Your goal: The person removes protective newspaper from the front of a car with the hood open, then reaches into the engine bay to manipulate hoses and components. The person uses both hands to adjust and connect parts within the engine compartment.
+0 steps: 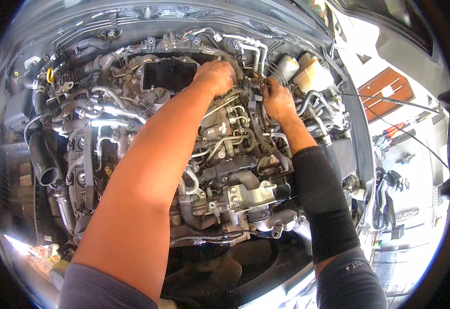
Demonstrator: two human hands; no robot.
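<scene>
Both arms reach far over an open engine bay to the back of the engine (214,131). My left hand (215,77) is closed at the rear, beside a flat black rectangular part (169,75) with a pale frame. Its fingertips are hidden, so what they grip does not show. To its right, my right hand (279,100) is closed in a pinch near some bent metal pipes (256,49). Something thin and dark sits at its fingertips, too small to name. A dark sleeve (320,193) covers much of the right forearm.
A whitish fluid reservoir (313,74) and a silvery canister (288,67) stand right of my right hand. A black open-ended air hose (45,159) lies at the left. A metal bracket (251,195) is bolted at the front. A yellow ring handle (50,75) sits far left.
</scene>
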